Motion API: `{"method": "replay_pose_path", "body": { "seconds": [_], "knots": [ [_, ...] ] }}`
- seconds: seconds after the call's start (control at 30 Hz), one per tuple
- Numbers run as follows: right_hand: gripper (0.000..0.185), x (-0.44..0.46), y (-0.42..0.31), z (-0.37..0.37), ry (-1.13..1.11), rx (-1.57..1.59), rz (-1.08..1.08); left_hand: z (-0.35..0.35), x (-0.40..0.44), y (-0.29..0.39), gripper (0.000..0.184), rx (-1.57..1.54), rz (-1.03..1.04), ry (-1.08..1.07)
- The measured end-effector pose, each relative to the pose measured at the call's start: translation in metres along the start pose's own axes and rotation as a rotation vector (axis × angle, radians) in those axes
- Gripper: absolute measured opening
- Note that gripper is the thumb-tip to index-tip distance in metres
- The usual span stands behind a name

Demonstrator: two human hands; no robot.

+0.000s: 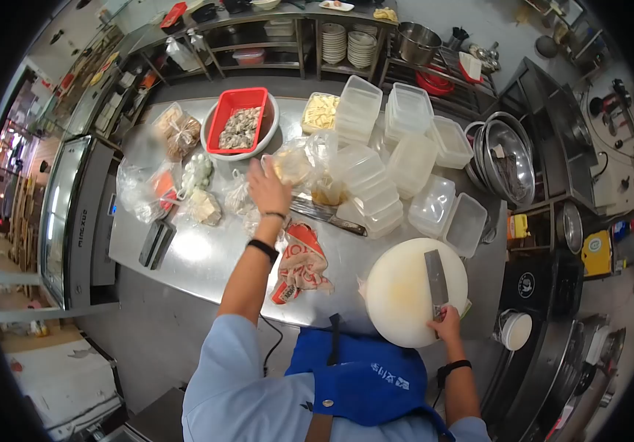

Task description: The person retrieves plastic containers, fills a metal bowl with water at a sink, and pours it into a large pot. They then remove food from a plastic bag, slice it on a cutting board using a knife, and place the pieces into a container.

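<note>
My right hand (446,325) grips the handle of a cleaver (435,272), its blade lying over the round white cutting board (396,291). My left hand (269,190) is stretched across the table with its fingers apart, beside a clear plastic bag (292,165) with pale contents; whether it touches the bag I cannot tell. Just right of that hand, a long knife (329,215) rests near stacked clear containers (365,184). A crumpled red and beige printed cloth or sack (302,264) lies below my left wrist.
A red basin (217,110) of greyish pieces sits in a grey bowl (276,127). Bagged foods (198,173) stand at the left. A tub of yellowish slices (321,110), more plastic boxes (409,109) and metal bowls (507,158) line the back and right.
</note>
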State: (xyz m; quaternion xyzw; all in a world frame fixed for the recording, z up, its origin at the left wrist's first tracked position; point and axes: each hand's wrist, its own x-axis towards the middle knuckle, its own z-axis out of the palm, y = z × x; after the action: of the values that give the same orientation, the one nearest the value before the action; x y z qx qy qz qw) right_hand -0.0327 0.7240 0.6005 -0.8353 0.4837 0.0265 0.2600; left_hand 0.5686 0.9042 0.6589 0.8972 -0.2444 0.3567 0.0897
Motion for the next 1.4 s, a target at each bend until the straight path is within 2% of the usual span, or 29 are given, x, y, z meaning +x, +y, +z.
{"method": "replay_pose_path", "body": {
  "seconds": [0.07, 0.13, 0.17, 0.23, 0.3, 0.33, 0.37, 0.43, 0.47, 0.53, 0.6, 0.63, 0.67, 0.7, 0.73, 0.83, 0.93, 1.03, 1.07, 1.1, 1.2, 1.3, 1.4],
  "knots": [
    [0.06, -0.004, -0.002, 0.002, -0.01, -0.005, 0.021, 0.022, 0.044, -0.019, 0.035, -0.204, -0.14, -0.136],
    [0.059, -0.002, -0.011, -0.006, -0.036, 0.018, 0.058, 0.083, 0.039, -0.044, 0.031, -0.641, -0.314, -0.822],
    [0.057, -0.001, -0.013, -0.009, -0.041, 0.02, 0.061, 0.065, 0.049, -0.038, 0.03, -0.767, -0.316, -0.738],
    [0.052, -0.008, -0.017, -0.013, -0.054, 0.033, 0.074, -0.03, 0.075, -0.019, 0.028, -1.009, -0.307, -0.572],
    [0.045, -0.018, -0.03, -0.024, 0.058, -0.188, 0.088, -0.103, 0.08, -0.014, 0.025, -1.11, -0.228, -0.474],
    [0.042, -0.018, -0.047, -0.034, 0.113, -0.299, 0.08, -0.139, 0.081, -0.014, 0.024, -1.162, -0.239, -0.522],
    [0.039, -0.015, -0.069, -0.046, 0.104, -0.159, 0.039, -0.173, 0.083, -0.015, 0.024, -1.209, -0.253, -0.563],
    [0.034, -0.01, -0.113, -0.055, 0.073, 0.13, -0.044, -0.239, 0.088, -0.009, 0.02, -1.349, -0.131, -0.609],
    [0.03, 0.002, -0.125, -0.04, 0.021, 0.369, -0.147, -0.266, 0.091, -0.001, 0.021, -1.42, -0.063, -0.647],
    [0.03, 0.018, -0.193, -0.027, -0.287, 0.87, -0.055, -0.308, 0.091, 0.025, 0.022, -1.567, 0.052, -0.727],
    [0.046, 0.012, -0.258, -0.027, -0.718, 1.525, 0.163, -0.333, 0.085, 0.053, 0.022, -1.695, 0.112, -0.786],
    [0.055, 0.01, -0.269, -0.017, -0.967, 1.735, 0.168, -0.342, 0.081, 0.063, 0.023, -1.745, 0.125, -0.794],
    [0.065, 0.008, -0.281, -0.008, -1.241, 1.886, 0.209, -0.35, 0.077, 0.066, 0.023, -1.798, 0.125, -0.843],
    [0.063, 0.002, -0.282, -0.011, -1.399, 1.945, 0.253, -0.357, 0.072, 0.069, 0.023, -1.853, 0.132, -0.898],
    [0.062, -0.006, -0.275, -0.023, -1.464, 1.94, 0.282, -0.361, 0.066, 0.069, 0.024, -1.909, 0.142, -0.955],
    [0.058, -0.021, -0.251, -0.069, -1.436, 1.805, 0.32, -0.363, 0.015, 0.061, 0.026, -1.927, 0.09, -0.957],
    [0.054, -0.017, -0.233, -0.094, -1.28, 1.653, 0.275, -0.348, -0.04, 0.061, 0.027, -1.858, -0.226, -1.272],
    [0.051, 0.004, -0.221, -0.085, -1.114, 1.564, 0.167, -0.318, -0.085, 0.062, 0.027, -1.355, 0.403, -1.026],
    [0.05, 0.011, -0.216, -0.081, -1.064, 1.542, 0.118, -0.317, -0.101, 0.07, 0.033, -1.287, 0.372, -0.682],
    [0.049, 0.015, -0.214, -0.078, -1.012, 1.517, 0.069, -0.314, -0.103, 0.074, 0.033, -1.28, 0.308, -0.719],
    [0.048, 0.024, -0.202, -0.052, -1.017, 1.668, 0.12, -0.301, -0.104, 0.082, 0.034, -1.209, 0.111, -0.851],
    [0.048, 0.021, -0.196, -0.044, -1.363, 1.68, 0.195, -0.304, -0.104, 0.093, 0.035, -1.344, -0.243, -0.903],
    [0.049, -0.001, -0.209, -0.043, -1.235, 1.688, 0.215, -0.239, -0.163, 0.091, 0.047, -1.33, -0.122, -0.89]
  ]
}}
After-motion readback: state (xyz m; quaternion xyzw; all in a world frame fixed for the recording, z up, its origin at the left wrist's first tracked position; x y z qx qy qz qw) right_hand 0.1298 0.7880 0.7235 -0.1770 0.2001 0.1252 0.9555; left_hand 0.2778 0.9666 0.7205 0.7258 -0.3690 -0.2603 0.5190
